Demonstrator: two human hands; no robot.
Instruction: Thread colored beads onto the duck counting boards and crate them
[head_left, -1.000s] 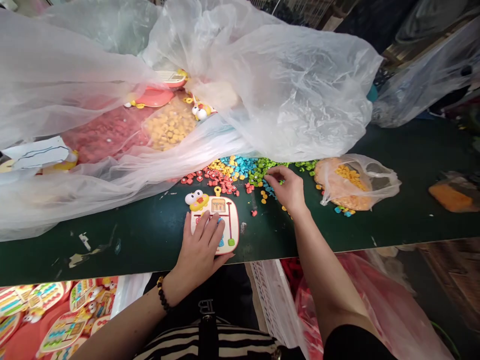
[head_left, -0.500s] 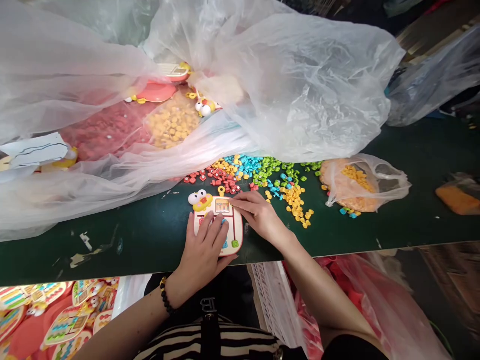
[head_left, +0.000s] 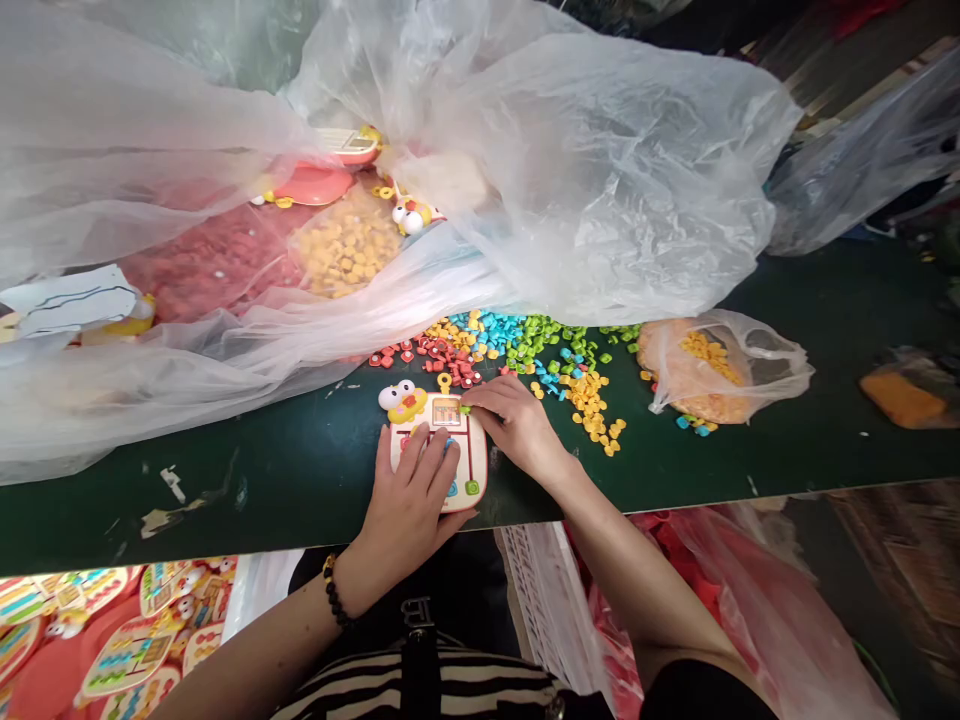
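A cream toy board (head_left: 459, 460) with a yellow duck head (head_left: 403, 400) at its top left lies flat near the table's front edge. My left hand (head_left: 409, 495) rests spread over the board's lower left, its thumb at the bottom edge. Fingertips of my right hand (head_left: 521, 420) pinch a small green piece (head_left: 466, 408) at the board's upper right, at the top of a dark red slot. Another green piece (head_left: 472, 487) sits at that slot's lower end. Blue and red pieces on the board are partly hidden by my left fingers.
Behind the board lie loose red (head_left: 446, 358), blue (head_left: 499, 330), green (head_left: 536, 338) and yellow pieces (head_left: 592, 400). Large clear plastic bags (head_left: 630, 180) cover the back. A small bag (head_left: 769, 365) stands to the right. Finished-looking boards (head_left: 127, 655) are heaped below the table at left.
The green piece between my right fingertips now shows at the slot's top; earlier it was hidden. My left hand and the board are almost unmoved.
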